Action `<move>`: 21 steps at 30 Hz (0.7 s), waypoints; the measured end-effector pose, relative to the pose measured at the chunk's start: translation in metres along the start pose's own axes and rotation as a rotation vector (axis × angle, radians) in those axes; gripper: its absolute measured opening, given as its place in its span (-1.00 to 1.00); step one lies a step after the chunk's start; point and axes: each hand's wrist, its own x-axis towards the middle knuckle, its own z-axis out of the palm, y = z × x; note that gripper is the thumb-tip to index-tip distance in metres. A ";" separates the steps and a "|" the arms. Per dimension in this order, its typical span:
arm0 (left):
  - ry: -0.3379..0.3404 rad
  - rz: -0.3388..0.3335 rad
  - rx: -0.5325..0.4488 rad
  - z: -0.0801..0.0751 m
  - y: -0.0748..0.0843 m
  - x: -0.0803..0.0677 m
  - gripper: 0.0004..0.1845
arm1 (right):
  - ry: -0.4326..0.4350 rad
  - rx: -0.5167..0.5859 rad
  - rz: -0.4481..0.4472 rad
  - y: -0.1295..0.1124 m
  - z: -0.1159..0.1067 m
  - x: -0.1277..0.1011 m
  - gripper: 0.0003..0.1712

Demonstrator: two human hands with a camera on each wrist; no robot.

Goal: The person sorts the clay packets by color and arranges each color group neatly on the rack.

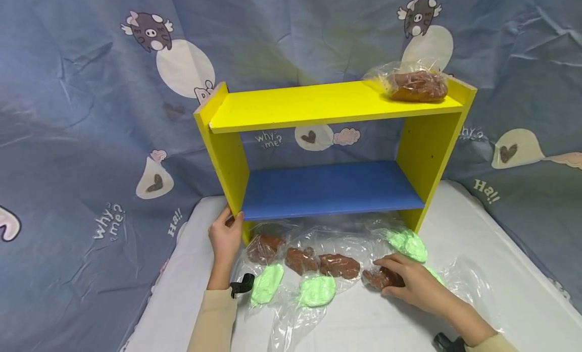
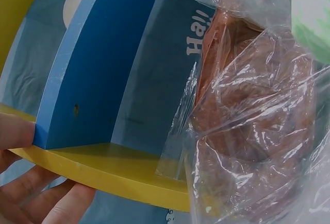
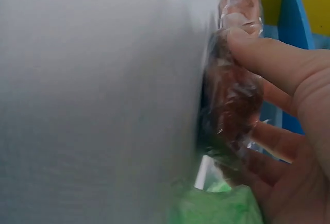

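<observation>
A yellow shelf unit [image 1: 227, 155] with a blue middle board [image 1: 327, 188] stands on a white table [image 1: 491, 271]. My left hand [image 1: 231, 221] grips the lower front edge of its left side panel; in the left wrist view the fingers [image 2: 51, 203] wrap under the yellow panel [image 2: 118, 170]. Several plastic-wrapped brown and green lumps lie in front of the shelf. My right hand [image 1: 386, 277] holds one brown wrapped lump [image 1: 377, 280] on the table, thumb [image 3: 268, 59] over it and the other fingers under it [image 3: 232, 95]. Another brown wrapped lump [image 1: 418, 85] sits on the top board, at the right.
Brown lumps [image 1: 338, 265] and green lumps [image 1: 317, 290] in clear bags lie in a loose row between my hands; one green lump [image 1: 409, 243] lies by the shelf's right leg. A printed blue cloth [image 1: 68, 140] hangs behind and to both sides.
</observation>
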 end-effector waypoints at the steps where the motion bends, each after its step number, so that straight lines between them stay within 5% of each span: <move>1: -0.001 0.001 0.000 0.000 0.000 0.000 -0.62 | -0.001 0.002 -0.001 0.001 0.000 0.000 -0.25; 21: -0.011 -0.007 0.000 0.001 -0.001 0.000 -0.62 | 0.104 0.029 0.034 0.000 0.000 0.001 -0.32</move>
